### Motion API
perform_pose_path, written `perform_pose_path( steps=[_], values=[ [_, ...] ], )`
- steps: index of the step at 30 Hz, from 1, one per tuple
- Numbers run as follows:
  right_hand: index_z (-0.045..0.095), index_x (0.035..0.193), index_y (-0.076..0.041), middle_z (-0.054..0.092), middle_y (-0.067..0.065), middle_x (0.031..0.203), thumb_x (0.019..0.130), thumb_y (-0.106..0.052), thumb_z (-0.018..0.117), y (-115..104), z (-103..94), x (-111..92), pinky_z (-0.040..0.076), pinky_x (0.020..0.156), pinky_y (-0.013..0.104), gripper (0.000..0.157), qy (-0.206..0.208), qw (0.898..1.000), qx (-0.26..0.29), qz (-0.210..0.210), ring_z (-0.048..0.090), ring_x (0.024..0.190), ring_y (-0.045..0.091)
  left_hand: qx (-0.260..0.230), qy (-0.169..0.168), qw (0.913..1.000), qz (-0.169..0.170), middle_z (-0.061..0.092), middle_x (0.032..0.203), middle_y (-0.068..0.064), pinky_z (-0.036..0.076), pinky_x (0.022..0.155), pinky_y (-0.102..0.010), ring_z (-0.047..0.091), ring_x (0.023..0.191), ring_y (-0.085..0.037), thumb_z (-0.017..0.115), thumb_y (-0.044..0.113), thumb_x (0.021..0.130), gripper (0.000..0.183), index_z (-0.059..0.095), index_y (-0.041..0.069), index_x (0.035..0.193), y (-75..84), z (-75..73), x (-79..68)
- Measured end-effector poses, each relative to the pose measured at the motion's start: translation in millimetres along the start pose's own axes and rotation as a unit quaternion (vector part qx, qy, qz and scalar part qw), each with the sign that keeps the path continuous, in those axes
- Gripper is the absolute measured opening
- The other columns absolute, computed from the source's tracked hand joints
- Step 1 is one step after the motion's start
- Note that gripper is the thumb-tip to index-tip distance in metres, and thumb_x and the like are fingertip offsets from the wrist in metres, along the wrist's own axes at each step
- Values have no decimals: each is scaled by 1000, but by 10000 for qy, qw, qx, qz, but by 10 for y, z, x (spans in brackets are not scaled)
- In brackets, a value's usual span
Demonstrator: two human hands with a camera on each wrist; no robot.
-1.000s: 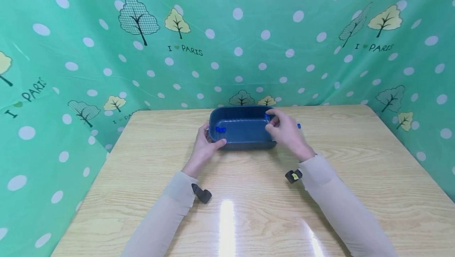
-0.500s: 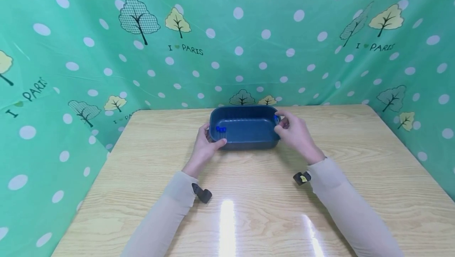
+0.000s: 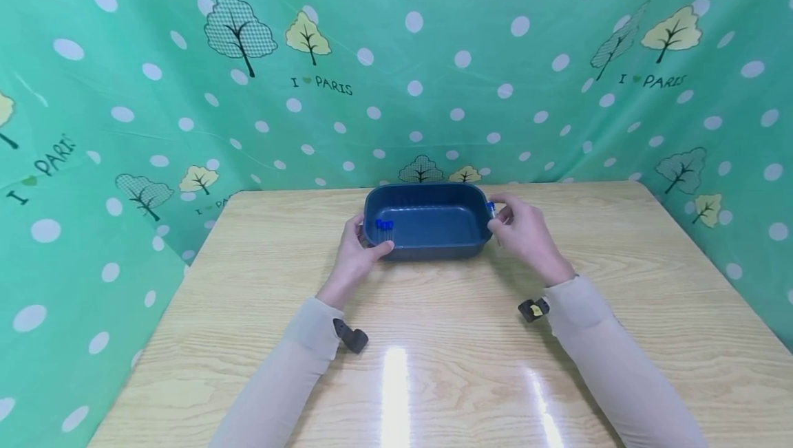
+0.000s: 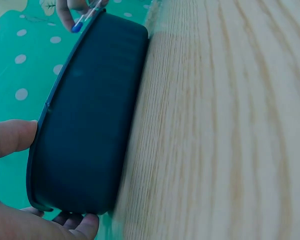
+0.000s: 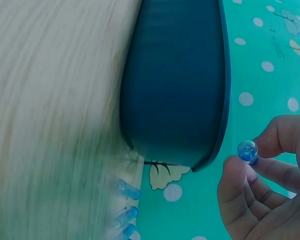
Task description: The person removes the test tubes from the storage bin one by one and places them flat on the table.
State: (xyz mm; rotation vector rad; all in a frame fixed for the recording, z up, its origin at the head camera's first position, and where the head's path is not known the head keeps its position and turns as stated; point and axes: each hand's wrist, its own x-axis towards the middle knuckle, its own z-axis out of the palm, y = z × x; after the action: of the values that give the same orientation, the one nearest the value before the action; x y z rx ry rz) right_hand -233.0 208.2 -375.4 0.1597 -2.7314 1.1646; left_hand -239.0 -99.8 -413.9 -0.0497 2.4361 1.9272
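A dark blue plastic box (image 3: 434,253) sits near the table's back edge. My left hand (image 3: 358,254) grips its left end, thumb on the front rim and fingers round the end wall, as the left wrist view also shows. Inside, at that end, lie three clear tubes with blue caps (image 3: 384,225). Just off the box's right rim, my right hand (image 3: 526,233) pinches one blue-capped clear tube (image 5: 247,151) between thumb and fingertips. The tube is upright, cap on top (image 3: 491,206); the right wrist view sees it end-on.
Several more clear tubes with blue ends (image 5: 127,191) lie on the table past the box's right end; my right hand hides them in the head view. A green dotted curtain (image 3: 421,111) hangs behind the wooden table (image 3: 458,338).
My right hand has moved right with the pinched tube, from over the box's inside to just beyond its right rim. Left hand and box have stayed in place.
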Motion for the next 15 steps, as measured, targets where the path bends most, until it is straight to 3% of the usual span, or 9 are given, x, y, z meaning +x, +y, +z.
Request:
perform_pose_path(
  steps=[15],
  values=[
    [48, 136, -5, 62, 14, 91, 89, -11, 57, 194, -167, 51, 50, 57, 32, 48, 38, 9990, -366, 242, 58, 70, 23, 85, -28, 10000, 9, 35, 146, -16, 36, 109, -39, 36, 134, -30, 77, 17, 80, 86, 24, 12, 148, -7, -17, 5]
  ],
)
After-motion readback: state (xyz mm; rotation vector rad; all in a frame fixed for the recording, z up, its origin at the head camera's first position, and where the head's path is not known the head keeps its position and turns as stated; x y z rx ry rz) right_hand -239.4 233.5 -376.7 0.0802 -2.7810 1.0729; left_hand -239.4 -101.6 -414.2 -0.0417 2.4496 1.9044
